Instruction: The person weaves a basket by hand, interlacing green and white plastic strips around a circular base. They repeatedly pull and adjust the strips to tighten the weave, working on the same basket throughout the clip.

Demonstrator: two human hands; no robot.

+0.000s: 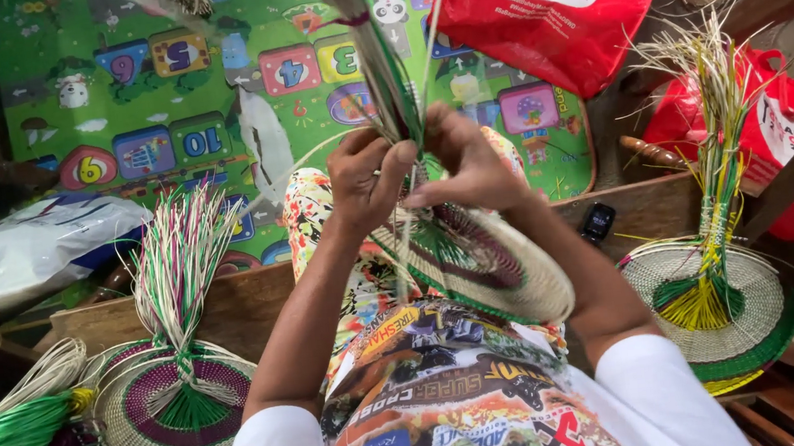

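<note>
My left hand point(365, 173) and my right hand point(464, 163) meet in front of me, both pinched on a bundle of green, cream and purple weaving strands point(381, 60) that rises upward. The strands grow out of a round woven piece point(493, 267) in cream, green and purple that rests tilted on my lap. My fingers grip the strands just above the woven disc, thumbs toward each other.
A finished woven disc with a tied strand tuft point(177, 409) lies at the left, another point(720, 303) at the right. Loose strand bundles point(15, 434) lie far left. A red bag point(551, 4), a colourful play mat point(172, 99), a white plastic bag point(26, 249) and a small black device point(597, 221) surround me.
</note>
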